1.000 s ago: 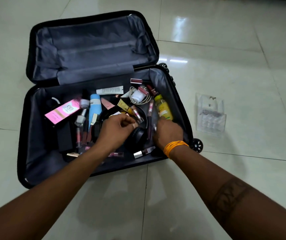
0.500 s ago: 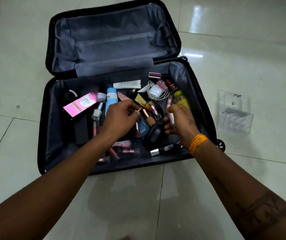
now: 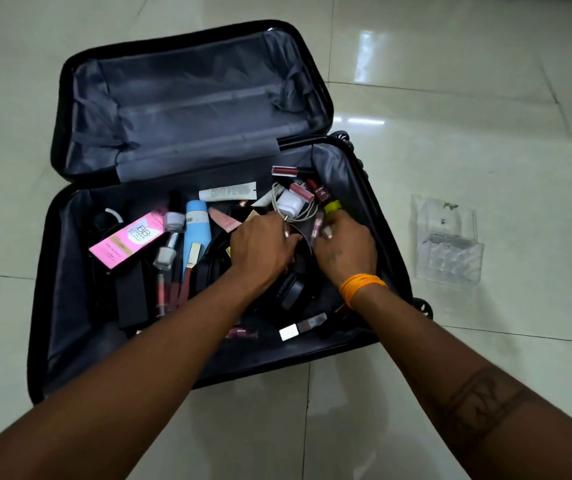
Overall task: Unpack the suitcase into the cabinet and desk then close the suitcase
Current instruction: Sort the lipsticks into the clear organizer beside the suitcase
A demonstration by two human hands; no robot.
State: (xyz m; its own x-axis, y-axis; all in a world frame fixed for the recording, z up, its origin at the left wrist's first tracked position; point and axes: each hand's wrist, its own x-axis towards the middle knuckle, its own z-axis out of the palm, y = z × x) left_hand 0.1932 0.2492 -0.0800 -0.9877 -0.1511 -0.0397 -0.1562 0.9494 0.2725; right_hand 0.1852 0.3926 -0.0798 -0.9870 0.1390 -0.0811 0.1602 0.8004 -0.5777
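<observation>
Moved in since half a second ago: both hands, now nearly knuckle to knuckle over the right-centre of the open suitcase [image 3: 52, 271], lying flat on a pale tiled floor [image 3: 485, 358]. Left hand [image 3: 260, 251] palm-down over the clutter, fingers curled down into the items, tips hidden, so grip on anything cannot be told. Right hand [image 3: 345, 249], wrist ringed by an orange band [image 3: 362, 287], fingers bent and pinching small pink-and-clear lip-gloss tubes [image 3: 319, 225]. Just beyond the fingertips: white charger with coiled cable [image 3: 291, 204], yellow-capped bottle [image 3: 332, 205], dark red gloss tubes [image 3: 288, 170]. Beneath and between the wrists: black headphones [image 3: 291, 289]. Left of the hands, apart from them: light blue tube [image 3: 196, 223], pink BB cream box [image 3: 128, 239], white tube [image 3: 227, 192], nail-polish bottles [image 3: 173, 220], black box [image 3: 132, 292]. Near the front edge: silver-capped lipstick [image 3: 300, 329]. Suitcase black-shelled, grey-lined, lid half [image 3: 191, 109] laid back and holding nothing visible. Both forearms stretched forward from the bottom corners, converging on the lower half. On the floor to the right, well apart from the case: clear plastic organiser [image 3: 447, 247].
</observation>
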